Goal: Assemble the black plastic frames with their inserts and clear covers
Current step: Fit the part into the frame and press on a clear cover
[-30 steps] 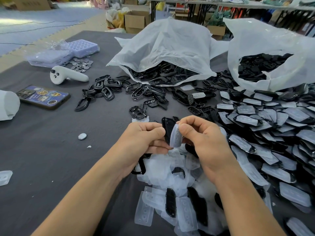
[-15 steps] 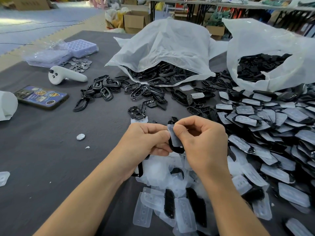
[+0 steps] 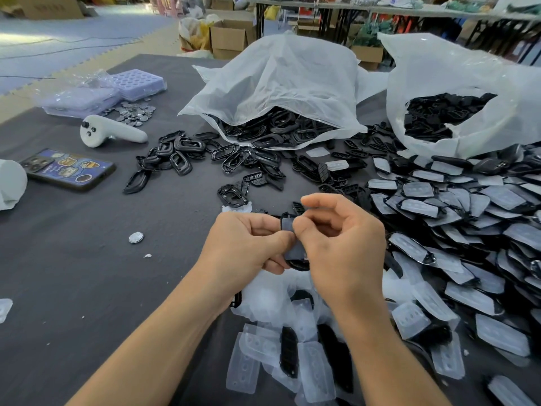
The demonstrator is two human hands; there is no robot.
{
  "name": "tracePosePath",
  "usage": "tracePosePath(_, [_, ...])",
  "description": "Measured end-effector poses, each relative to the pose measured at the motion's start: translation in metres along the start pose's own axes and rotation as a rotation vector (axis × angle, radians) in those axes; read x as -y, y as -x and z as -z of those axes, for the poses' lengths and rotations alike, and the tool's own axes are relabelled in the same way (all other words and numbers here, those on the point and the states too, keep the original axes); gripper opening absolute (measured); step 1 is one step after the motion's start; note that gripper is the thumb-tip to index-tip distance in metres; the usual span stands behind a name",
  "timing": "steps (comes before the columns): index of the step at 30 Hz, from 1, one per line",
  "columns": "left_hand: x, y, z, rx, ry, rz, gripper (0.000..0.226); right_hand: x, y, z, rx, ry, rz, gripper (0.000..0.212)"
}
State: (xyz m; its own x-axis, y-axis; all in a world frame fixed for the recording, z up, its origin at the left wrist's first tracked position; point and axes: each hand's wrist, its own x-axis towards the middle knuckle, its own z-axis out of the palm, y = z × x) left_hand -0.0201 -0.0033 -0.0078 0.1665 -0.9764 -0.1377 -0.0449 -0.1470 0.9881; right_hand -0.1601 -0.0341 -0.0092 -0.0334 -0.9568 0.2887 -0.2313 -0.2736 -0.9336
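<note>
My left hand (image 3: 248, 244) grips a black plastic frame (image 3: 298, 263) at the centre of the table, and most of that frame is hidden between my hands. My right hand (image 3: 342, 244) pinches a clear cover (image 3: 288, 224) against the frame's top face with thumb and forefinger. Below my hands lies a heap of loose clear covers (image 3: 263, 347) mixed with black inserts (image 3: 288, 353). Loose black frames (image 3: 181, 153) are scattered further back on the table.
A large pile of assembled pieces (image 3: 468, 218) fills the right side. Two white plastic bags (image 3: 278, 83) (image 3: 456, 92) of black parts stand at the back. A phone (image 3: 67, 168), a white controller (image 3: 111, 133), purple trays (image 3: 137, 83) and a coin cell (image 3: 136, 237) lie to the left.
The clear cover went from standing tilted between my fingers to lying flat on the frame. My right hand moved left and down over it.
</note>
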Motion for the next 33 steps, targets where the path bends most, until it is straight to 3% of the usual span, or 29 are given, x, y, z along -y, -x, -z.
tracePosePath(6, [0.002,0.001,-0.006,-0.084,-0.104,-0.092,0.016,-0.001,-0.007,0.006,0.164,-0.066,-0.045,0.023])
tracePosePath(11, [0.000,0.003,-0.005,0.103,-0.113,-0.073,0.014,-0.005,-0.008,0.005,0.080,-0.103,-0.076,0.029])
tracePosePath(18, [0.001,0.005,-0.010,-0.113,-0.173,-0.129,0.022,0.000,-0.009,0.006,0.165,-0.194,-0.078,0.024])
tracePosePath(24, [0.002,0.005,-0.013,-0.007,-0.156,-0.138,0.012,-0.005,-0.010,0.006,0.088,-0.149,-0.105,0.025])
tracePosePath(33, [-0.001,0.005,-0.015,-0.303,0.130,-0.196,0.023,-0.001,-0.005,0.004,0.279,-0.259,-0.170,0.009])
